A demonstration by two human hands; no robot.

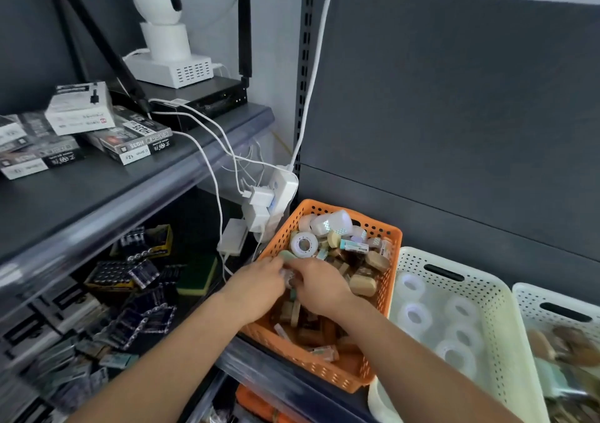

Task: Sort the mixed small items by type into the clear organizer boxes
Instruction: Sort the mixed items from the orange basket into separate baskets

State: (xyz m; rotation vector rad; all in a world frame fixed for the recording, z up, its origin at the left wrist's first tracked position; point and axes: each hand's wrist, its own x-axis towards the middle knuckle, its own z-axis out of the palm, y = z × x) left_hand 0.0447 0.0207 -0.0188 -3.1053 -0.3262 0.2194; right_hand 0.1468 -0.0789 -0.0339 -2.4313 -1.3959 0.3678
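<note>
Sorting under way on the shelf: both my hands meet at the left rim of the orange basket (311, 369) of mixed items. The left hand (259, 287) pinches a small clear-wrapped piece (287, 275) in its grip. The right hand (324, 287) is curled beside it, and I cannot tell its grip. My judgement is to lift one piece free, identify it, then carry it. Tape rolls (414, 317) fill the white basket (487, 292) alongside.

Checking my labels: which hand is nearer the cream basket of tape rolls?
Right. The right hand is left of the cream basket; the left hand is farther left.
</note>
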